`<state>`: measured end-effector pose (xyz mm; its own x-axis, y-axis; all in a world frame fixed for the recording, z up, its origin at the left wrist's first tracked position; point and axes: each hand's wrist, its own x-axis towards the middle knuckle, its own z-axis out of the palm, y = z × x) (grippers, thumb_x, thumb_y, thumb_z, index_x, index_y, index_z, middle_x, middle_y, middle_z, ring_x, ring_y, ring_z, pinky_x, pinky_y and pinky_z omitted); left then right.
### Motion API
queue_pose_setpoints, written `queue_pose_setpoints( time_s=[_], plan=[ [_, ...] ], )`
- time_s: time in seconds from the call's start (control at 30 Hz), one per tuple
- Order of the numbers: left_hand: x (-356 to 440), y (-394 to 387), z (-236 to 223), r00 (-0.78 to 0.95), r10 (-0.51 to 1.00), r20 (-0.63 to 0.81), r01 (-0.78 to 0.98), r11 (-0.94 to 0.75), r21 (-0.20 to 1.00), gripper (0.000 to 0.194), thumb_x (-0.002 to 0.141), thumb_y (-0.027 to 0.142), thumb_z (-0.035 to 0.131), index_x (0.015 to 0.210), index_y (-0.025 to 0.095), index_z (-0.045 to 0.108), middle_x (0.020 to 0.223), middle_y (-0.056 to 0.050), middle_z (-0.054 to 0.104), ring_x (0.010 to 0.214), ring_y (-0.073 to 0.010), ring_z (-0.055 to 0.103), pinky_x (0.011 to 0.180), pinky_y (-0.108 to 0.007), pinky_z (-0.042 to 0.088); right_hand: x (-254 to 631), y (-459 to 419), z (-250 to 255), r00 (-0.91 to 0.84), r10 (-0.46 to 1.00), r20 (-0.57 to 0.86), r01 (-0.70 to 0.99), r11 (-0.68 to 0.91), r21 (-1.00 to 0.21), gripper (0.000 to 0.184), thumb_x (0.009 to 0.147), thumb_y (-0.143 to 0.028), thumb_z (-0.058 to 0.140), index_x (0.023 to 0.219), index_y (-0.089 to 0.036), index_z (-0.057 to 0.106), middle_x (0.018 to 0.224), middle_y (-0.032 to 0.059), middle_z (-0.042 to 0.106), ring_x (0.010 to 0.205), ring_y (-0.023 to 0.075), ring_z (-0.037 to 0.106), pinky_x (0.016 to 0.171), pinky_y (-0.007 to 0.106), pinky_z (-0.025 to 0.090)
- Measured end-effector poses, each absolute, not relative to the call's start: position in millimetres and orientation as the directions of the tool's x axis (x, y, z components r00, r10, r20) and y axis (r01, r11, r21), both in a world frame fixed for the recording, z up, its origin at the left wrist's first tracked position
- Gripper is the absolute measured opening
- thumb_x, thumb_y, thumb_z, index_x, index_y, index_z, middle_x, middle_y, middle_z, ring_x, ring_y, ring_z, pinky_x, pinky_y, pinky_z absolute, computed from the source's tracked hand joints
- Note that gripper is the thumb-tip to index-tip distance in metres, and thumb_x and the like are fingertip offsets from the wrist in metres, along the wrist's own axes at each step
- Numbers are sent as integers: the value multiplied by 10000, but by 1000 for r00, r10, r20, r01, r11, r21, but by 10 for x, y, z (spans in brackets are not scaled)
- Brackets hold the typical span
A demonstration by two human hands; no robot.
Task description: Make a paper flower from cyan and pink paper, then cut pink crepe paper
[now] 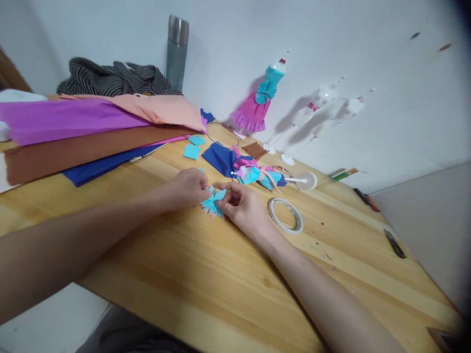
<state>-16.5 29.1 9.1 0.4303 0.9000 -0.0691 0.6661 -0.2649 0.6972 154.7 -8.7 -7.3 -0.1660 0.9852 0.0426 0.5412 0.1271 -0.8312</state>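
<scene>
Between my two hands, just above the wooden table (pixel 235 274), is a paper flower (pixel 212 202) with turquoise petals and a brownish fringe below. My left hand (pixel 189 187) is closed, its fingertips pinching the flower's left side. From the right, my right hand (pixel 241 203) grips the petals between thumb and fingers. Beyond them lie small turquoise paper squares (pixel 192 151). A small mannequin (pixel 253 174) dressed in pink, turquoise and blue paper lies on its side past my right hand. Close to my right wrist is a roll of tape (pixel 285 215).
Sheets of coloured paper (pixel 73 120) are stacked at the left. Along the wall stand a dressed mannequin (pixel 259 98), bare white mannequins (pixel 312 108) and a thermos (pixel 177 54) behind striped cloth (pixel 117 78). A black cutter (pixel 395 243) lies at the right.
</scene>
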Motion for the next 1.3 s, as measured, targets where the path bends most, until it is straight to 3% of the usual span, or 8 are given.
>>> queue_pose_setpoints(
  time_s=[0.6,0.8,0.97,1.3],
  plan=[
    [-169,313,86,440,893,-89,684,-270,678,192,675,208,514,490,160,537,421,17,511,480,-113,465,492,-231,280,1531,-113,-54,-183,983,23,577,127,-807,346,724,-121,546,1066,-121,602,562,-38,580,507,125,552,534,252,421],
    [-163,334,57,439,897,-60,701,-299,647,172,690,219,516,537,159,566,454,20,522,509,-119,467,526,-237,285,1534,-145,14,-187,976,115,708,215,-672,347,740,-82,530,1074,-129,610,616,-14,609,546,136,563,559,263,424],
    [-150,340,31,459,888,-20,696,-345,629,171,675,204,521,512,157,541,468,31,464,519,-110,440,528,-236,276,1556,-176,17,-283,896,343,737,432,-520,212,727,-46,498,790,-161,665,750,48,612,702,166,586,618,273,445],
    [-145,341,5,473,881,23,692,-387,610,230,680,203,507,462,171,441,460,35,392,510,-107,383,526,-253,246,1576,-175,-60,-415,847,333,732,528,-430,322,717,-28,475,837,-176,735,801,60,601,738,168,586,648,278,468]
  ],
)
